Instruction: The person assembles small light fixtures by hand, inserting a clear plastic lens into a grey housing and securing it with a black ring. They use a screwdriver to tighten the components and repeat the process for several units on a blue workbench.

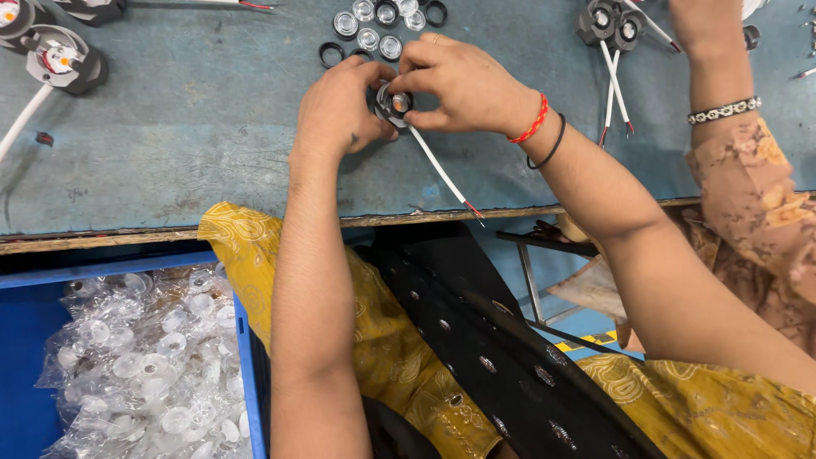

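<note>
Both my hands meet over a small round black lamp housing [393, 105] resting on the blue-grey worktable [195, 144]. My left hand [338, 109] grips its left side with thumb and fingers. My right hand [459, 85] pinches it from the right and top; that wrist wears a red and a black band. A white cable [438, 168] with red and black ends trails from the housing toward the table's front edge. Just beyond my fingers lie several clear round lenses [368, 38] and black rings [331, 54].
Finished black lamp units with white cables sit at the far left [65, 61] and far right [610, 24]. Another person's arm with a beaded bracelet [724, 110] reaches in at the right. A blue crate [25, 340] below the table holds a bag of clear lenses [153, 357].
</note>
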